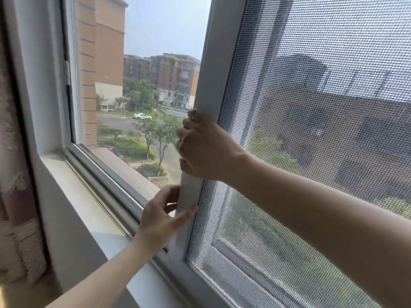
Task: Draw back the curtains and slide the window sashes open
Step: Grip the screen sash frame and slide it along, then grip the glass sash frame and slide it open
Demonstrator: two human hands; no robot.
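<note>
A white sash frame (213,63) with a grey insect mesh (311,130) fills the right of the view, and a glass sash shows behind the mesh. My right hand (204,147) grips the frame's left upright at mid height. My left hand (162,221) holds the same upright lower down, fingers wrapped around its outer edge and thumb on its face. To the left of the upright the window stands open to the outside. A pinkish patterned curtain (15,174) hangs drawn back at the far left edge.
The white window sill (89,201) and its grey bottom tracks (106,181) run diagonally from left to lower right. The fixed white window frame (42,74) stands on the left. Outside are brick buildings, trees, a road and a white car.
</note>
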